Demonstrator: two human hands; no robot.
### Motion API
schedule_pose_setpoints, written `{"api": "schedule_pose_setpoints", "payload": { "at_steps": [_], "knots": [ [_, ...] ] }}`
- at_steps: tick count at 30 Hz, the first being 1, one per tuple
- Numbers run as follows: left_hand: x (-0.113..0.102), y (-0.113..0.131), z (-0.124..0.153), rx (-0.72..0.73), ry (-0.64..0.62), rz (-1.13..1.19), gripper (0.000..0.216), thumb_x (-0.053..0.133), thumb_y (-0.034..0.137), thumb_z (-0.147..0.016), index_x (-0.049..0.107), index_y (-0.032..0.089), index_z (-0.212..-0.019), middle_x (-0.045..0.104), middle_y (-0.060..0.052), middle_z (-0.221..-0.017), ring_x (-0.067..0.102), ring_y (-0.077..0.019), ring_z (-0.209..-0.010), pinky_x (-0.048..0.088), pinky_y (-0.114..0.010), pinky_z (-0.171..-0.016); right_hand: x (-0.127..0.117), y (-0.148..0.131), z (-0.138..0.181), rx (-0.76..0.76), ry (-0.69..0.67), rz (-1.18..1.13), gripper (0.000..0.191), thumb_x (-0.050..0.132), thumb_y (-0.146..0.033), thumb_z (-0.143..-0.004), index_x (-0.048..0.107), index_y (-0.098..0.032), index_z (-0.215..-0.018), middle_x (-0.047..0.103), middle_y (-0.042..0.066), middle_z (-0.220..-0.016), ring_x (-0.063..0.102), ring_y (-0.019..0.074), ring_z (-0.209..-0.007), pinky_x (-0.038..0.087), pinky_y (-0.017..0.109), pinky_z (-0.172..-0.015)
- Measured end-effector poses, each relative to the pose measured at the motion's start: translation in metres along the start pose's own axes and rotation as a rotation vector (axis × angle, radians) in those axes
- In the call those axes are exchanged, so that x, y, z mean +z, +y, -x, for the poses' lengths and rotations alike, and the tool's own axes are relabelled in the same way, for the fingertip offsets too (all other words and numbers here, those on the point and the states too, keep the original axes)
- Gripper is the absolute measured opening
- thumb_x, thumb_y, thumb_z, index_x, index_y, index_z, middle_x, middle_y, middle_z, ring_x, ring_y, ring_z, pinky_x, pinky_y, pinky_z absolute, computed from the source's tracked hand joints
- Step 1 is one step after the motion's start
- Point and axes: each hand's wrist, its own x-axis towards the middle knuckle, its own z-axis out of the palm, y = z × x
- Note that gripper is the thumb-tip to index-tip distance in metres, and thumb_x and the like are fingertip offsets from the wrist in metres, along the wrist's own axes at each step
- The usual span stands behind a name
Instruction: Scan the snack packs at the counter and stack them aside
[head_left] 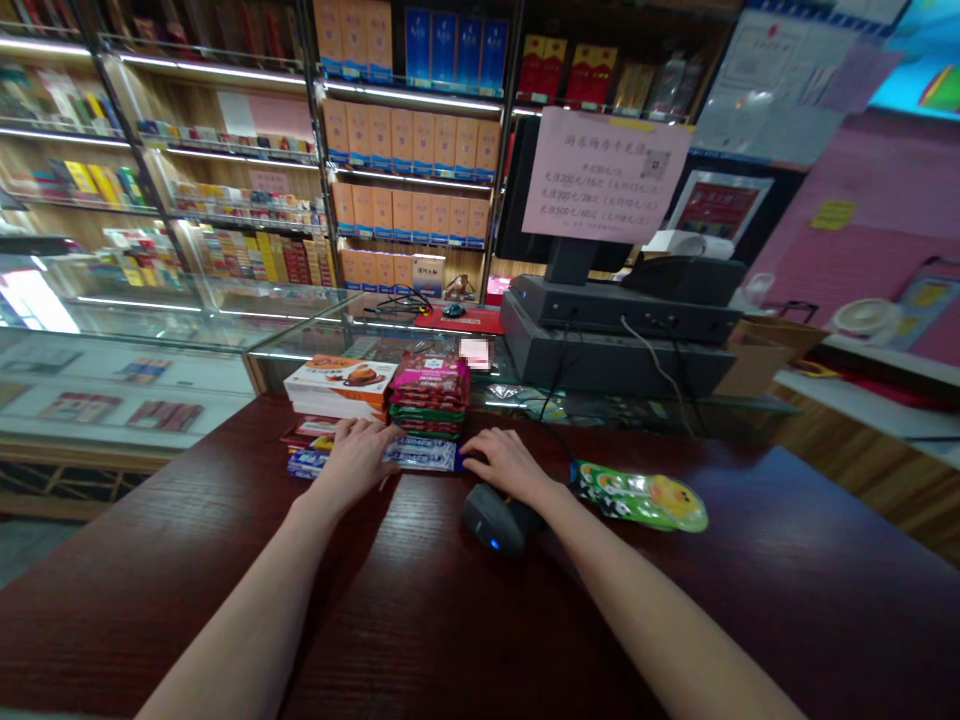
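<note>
On the dark wooden counter, my left hand (356,452) lies with its fingers stretched over small red, yellow and blue packets (306,462). Its thumb side reaches the left end of a blue-and-white packet (425,454). At that packet's right end is my right hand (506,462), thumb and fingers apart, the fingertips touching or very near it. Right behind stand a pile of pink and red snack bags (430,385) and a white-and-orange box (341,387). A dark handheld barcode scanner (493,522) lies below my right wrist, its blue light on.
A green pouch with a yellow cartoon figure (645,497) lies right of my right forearm. Behind the counter's back edge stand a glass display case (300,335) and a cash register base (615,355) with hanging cables. Stocked shelves (412,175) line the back wall.
</note>
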Motion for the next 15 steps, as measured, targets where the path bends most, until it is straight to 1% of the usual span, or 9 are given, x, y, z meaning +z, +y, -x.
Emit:
{"api": "schedule_pose_setpoints", "payload": {
  "at_steps": [4,9,12,15],
  "knots": [
    [0.001,0.007,-0.001,0.036,0.001,0.041,0.04,0.068,0.033,-0.082,0.065,0.026,-0.121,0.071,-0.009,-0.116,0.059,-0.032,-0.114,0.031,-0.051,-0.109,-0.004,0.009,0.007,0.028,0.027,-0.022,0.015,0.063,-0.029,-0.095,0.071,-0.025,-0.107,0.071,0.003,-0.108,0.059,0.02,-0.106,0.035,0.036,-0.092],
    [0.002,0.014,-0.003,0.085,0.02,0.078,0.037,0.069,0.037,-0.083,0.066,0.027,-0.119,0.071,-0.008,-0.119,0.058,-0.0301,-0.115,0.031,-0.049,-0.109,-0.01,0.019,0.015,0.06,0.051,-0.026,0.015,0.062,-0.029,-0.096,0.072,-0.026,-0.107,0.072,0.003,-0.107,0.061,0.0202,-0.106,0.036,0.036,-0.094],
    [0.004,0.018,-0.004,0.128,0.048,0.088,0.035,0.066,0.039,-0.086,0.067,0.026,-0.118,0.071,-0.007,-0.118,0.059,-0.0293,-0.113,0.033,-0.048,-0.107,-0.012,0.026,0.022,0.088,0.072,-0.023,0.015,0.061,-0.029,-0.096,0.072,-0.025,-0.106,0.072,0.003,-0.108,0.061,0.0205,-0.106,0.036,0.036,-0.093],
    [0.005,0.023,-0.005,0.175,0.076,0.116,0.029,0.061,0.038,-0.09,0.069,0.026,-0.115,0.072,-0.006,-0.114,0.06,-0.0275,-0.109,0.035,-0.045,-0.105,-0.015,0.033,0.031,0.117,0.081,-0.021,0.014,0.061,-0.027,-0.095,0.072,-0.025,-0.105,0.073,0.003,-0.107,0.062,0.0203,-0.105,0.036,0.037,-0.093]
  ]
}}
